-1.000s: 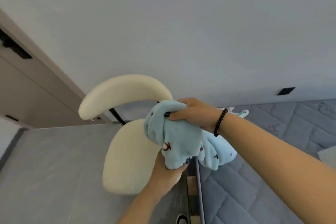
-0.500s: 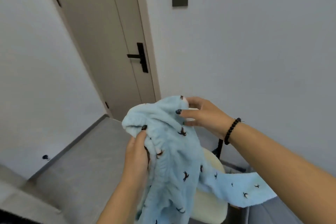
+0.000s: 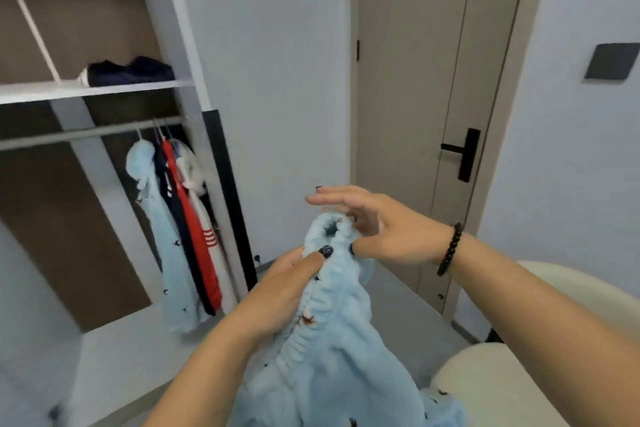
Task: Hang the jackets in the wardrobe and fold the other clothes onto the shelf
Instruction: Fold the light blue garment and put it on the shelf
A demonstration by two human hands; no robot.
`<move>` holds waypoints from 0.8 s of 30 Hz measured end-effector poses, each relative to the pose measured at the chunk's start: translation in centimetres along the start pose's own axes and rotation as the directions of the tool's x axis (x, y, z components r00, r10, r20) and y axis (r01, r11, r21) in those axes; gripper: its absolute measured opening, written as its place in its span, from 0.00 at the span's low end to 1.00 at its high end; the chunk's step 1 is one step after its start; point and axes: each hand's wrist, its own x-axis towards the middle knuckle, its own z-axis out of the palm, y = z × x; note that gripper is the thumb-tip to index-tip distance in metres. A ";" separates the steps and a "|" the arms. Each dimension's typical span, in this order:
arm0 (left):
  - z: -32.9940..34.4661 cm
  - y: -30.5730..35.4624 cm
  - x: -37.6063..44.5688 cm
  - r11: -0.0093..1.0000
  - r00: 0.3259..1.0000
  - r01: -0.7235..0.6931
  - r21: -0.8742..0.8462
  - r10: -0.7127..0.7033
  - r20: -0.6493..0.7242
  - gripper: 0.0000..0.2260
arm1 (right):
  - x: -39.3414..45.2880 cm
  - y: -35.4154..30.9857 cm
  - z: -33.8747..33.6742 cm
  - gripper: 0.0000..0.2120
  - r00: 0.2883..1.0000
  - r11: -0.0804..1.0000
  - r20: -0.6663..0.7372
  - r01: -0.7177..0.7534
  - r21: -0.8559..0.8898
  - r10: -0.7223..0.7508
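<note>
Light blue fleece garment (image 3: pixel 329 350) with small dark bird print, bunched in front of me at chest height, well short of the wardrobe (image 3: pixel 194 55). My left hand (image 3: pixel 287 284) pinches the gathered elastic edge, thumb on top of the ribbing. My right hand (image 3: pixel 377 225) is mostly splayed, upper fingers straight and clear of the cloth, while thumb and a lower finger nip the top of the same edge; whether that nip is firm, I cannot tell. Judgement: the cloth is soft, plush and light, will slump and fold on itself, not slippery, nothing fragile. The elastic band looks like a waistband, so probably trousers, meaning fold rather than hang; best taken at the two ends of that band and shaken out flat. Wardrobe open to my left. On the rail (image 3: pixel 90 133): a matching blue fleece jacket (image 3: pixel 159 229), a navy and red striped jacket (image 3: pixel 194 232) and something white (image 3: pixel 194 170) behind, all on hangers, pressed together at the right end. On the shelf (image 3: pixel 97 88) above: one dark folded item (image 3: pixel 128 71), with room beside it. Closed door (image 3: pixel 415 97) to the right; cream chair (image 3: pixel 502 388) near my right elbow.
</note>
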 end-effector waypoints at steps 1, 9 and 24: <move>-1.8 0.2 -1.2 1.000 1.000 0.003 0.000 -0.003 -0.027 0.14 | 1.3 -0.7 1.3 0.30 0.998 0.999 0.059 0.029 0.020 -0.030; -12.7 1.3 -8.6 0.992 0.966 0.006 0.124 0.026 -0.256 0.08 | 10.8 -4.1 8.7 0.13 0.982 0.982 0.024 0.189 -0.010 -0.189; -13.6 -9.1 -11.9 0.636 0.702 0.429 0.642 0.212 -0.680 0.22 | 21.0 -10.1 10.8 0.16 0.859 0.670 0.383 0.506 -0.543 -0.338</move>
